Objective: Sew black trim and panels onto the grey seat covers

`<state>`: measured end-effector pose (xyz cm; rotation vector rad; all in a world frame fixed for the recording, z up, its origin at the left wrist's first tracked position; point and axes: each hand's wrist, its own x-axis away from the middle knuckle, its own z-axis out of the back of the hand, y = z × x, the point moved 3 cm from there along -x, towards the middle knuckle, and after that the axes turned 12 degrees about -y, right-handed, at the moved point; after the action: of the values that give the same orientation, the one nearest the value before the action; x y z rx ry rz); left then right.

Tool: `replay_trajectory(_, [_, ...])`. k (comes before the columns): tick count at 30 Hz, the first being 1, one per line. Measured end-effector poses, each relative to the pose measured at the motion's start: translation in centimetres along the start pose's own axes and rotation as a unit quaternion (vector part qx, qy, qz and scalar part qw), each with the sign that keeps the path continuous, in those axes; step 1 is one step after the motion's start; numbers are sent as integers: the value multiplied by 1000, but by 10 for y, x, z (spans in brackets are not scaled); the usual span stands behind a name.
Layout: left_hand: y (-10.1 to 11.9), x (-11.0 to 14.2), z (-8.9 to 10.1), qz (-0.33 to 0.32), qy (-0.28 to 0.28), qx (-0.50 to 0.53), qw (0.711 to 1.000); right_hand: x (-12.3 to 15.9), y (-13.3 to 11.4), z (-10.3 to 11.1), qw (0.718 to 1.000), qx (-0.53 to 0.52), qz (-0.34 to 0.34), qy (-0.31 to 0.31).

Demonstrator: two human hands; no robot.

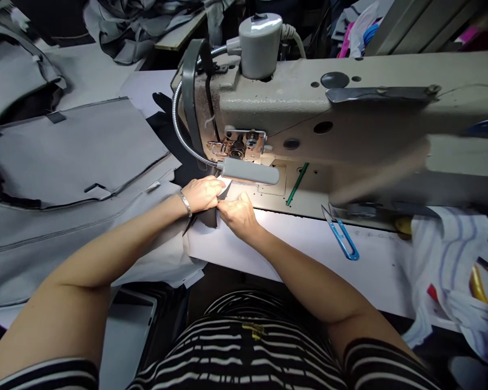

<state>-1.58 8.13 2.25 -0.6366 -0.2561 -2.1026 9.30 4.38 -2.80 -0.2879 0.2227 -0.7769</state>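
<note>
Hands (204,193) (239,216) close together at dark fabric (210,218)

No lettering or number can be read. Faint marks (372,234) on the white counter (305,233) near the blue thread snips (348,236) are too blurred to decipher.

The place looks like a sewing workshop. A big, scuffed sewing machine (350,116) stretches from near the middle towards 2 o'clock, with a bendy lamp (250,171) lit over its working end, just above the middle. Blue thread snips (341,239) lie on the white tabletop (305,233) at 4 o'clock. Large grey panels (77,149) with stitched seams and dark edging spread out towards 9 o'clock, and more grey cloth (126,27) lies heaped at 11 o'clock.
</note>
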Motion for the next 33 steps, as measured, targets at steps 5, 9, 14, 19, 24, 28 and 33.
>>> replay_trajectory(5, [6,-11,10,49,31,17,998,-2,18,3,999,-26,-39,4])
replay_trajectory(9, [7,-14,9,71,56,31,995,-1,24,6,996,-58,-65,0])
replay_trajectory(14, [9,8,0,-8,132,14,991,0,23,7,993,-86,-77,-11])
replay_trajectory(19, [7,27,-18,-96,210,-40,972,0,25,8,988,-96,-117,-28])
replay_trajectory(24, [-2,22,-32,-118,266,-44,956,-1,22,12,979,-144,-129,-59])
replay_trajectory(28, [-4,19,-31,-153,286,3,946,-1,20,11,980,-144,-136,-34])
replay_trajectory(33, [2,20,-31,-165,319,52,932,1,18,3,996,-20,-88,10])
